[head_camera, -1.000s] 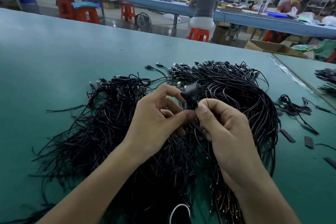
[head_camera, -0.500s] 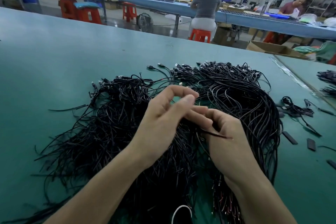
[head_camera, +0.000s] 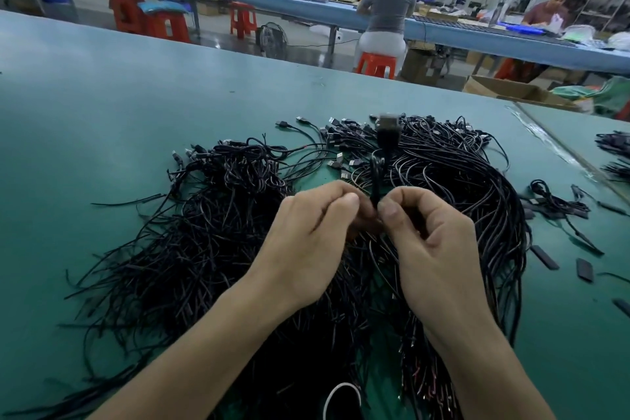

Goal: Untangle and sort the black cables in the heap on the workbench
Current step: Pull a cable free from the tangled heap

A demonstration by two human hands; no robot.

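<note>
Left hand [head_camera: 306, 242] and right hand [head_camera: 433, 249] both pinch one cable [head_camera: 376, 177] upright over the heap [head_camera: 204, 249] on the workbench [head_camera: 102, 112] — I fear its hidden tail snags neighbours, dragging a clump up.

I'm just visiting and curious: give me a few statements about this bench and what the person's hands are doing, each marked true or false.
1. The left hand and right hand both pinch one black cable that rises between them. True.
2. The workbench top is red. False: it is green.
3. The held cable's plug hangs below the hands. False: it stands above them, blurred.
4. The heap of cables lies under the hands. True.
5. Some flat black pieces lie right of the heap. True.
</note>
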